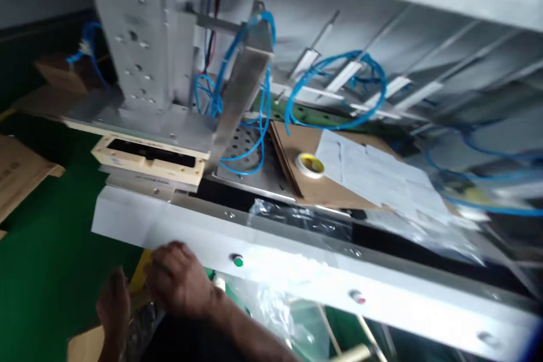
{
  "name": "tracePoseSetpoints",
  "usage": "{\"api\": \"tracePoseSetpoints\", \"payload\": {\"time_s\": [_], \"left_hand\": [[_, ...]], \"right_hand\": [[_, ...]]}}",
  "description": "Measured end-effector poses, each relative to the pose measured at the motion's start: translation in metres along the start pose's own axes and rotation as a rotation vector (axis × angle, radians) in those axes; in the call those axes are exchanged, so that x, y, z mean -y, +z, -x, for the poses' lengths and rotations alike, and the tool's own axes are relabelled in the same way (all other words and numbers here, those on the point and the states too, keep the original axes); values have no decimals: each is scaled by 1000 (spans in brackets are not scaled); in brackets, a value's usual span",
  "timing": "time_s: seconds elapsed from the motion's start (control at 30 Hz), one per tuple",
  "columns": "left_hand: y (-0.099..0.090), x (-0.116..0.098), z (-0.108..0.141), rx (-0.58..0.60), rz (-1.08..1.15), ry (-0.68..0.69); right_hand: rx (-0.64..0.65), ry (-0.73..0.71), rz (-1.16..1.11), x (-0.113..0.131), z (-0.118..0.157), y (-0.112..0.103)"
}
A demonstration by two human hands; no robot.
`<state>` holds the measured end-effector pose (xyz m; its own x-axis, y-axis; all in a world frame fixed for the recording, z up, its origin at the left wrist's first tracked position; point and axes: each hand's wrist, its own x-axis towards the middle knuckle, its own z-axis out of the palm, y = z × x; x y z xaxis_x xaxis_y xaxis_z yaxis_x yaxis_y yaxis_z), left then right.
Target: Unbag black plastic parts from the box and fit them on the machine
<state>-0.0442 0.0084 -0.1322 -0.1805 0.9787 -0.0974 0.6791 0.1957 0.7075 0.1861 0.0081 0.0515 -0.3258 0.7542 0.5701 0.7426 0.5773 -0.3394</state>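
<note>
My right hand [180, 280] is low in the head view, just in front of the machine's white front panel [292, 263]. Its fingers are curled in, and whatever they may hold is hidden. To its left, my left hand [113, 302] is raised with a fingertip or thumb pointing up; blur hides how its fingers lie. A narrow gap separates the two hands. Something yellow [139, 274] shows between them, too blurred to name. On the panel, a green button [238, 261] sits to the right of my right hand, with a red button [360, 297] farther along.
Above the panel stands a metal column [136, 39] over a cream block [148, 161] with a dark slot. A tape roll [310, 166] and paper sheets [373, 172] lie on cardboard [339, 195]. Blue tubing [379, 76] loops behind them. Clear plastic [275, 305] hangs below the panel.
</note>
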Motion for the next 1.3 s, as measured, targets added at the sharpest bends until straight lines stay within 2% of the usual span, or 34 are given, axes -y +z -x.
{"api": "tracePoseSetpoints", "payload": {"time_s": [0.03,0.1,0.17,0.23,0.3,0.37,0.47,0.6,0.67,0.77,0.83,0.93,1.1,1.3], "left_hand": [[0,-15,7,-49,14,60],[5,-51,23,-29,68,326],[18,-90,40,84,91,666],[35,-124,58,143,55,926],[51,-145,77,148,-9,1084],[63,-150,97,115,-72,1156],[75,-135,119,54,-138,1141],[84,-114,128,76,-149,1072],[86,-113,133,53,-138,1009],[86,-122,144,16,-133,883],[86,-129,151,6,-144,836],[89,-135,156,2,-172,820],[97,-142,162,-57,-231,791],[107,-154,172,-178,-353,777]], "right_hand": [[-4,-23,-28,13,22,-8],[-28,75,-28,29,64,-31],[-116,300,32,31,104,-60],[-291,543,177,21,144,-91],[-483,735,386,7,186,-120],[-619,869,574,-6,233,-146],[-740,1115,719,-21,312,-185],[-872,1466,778,-40,413,-243],[-914,1538,786,-54,453,-271],[-945,1586,773,-78,493,-307],[-952,1601,761,-91,508,-322],[-957,1599,756,-103,519,-330],[-959,1563,766,-113,526,-324],[-980,1539,935,-129,530,-317]]}}
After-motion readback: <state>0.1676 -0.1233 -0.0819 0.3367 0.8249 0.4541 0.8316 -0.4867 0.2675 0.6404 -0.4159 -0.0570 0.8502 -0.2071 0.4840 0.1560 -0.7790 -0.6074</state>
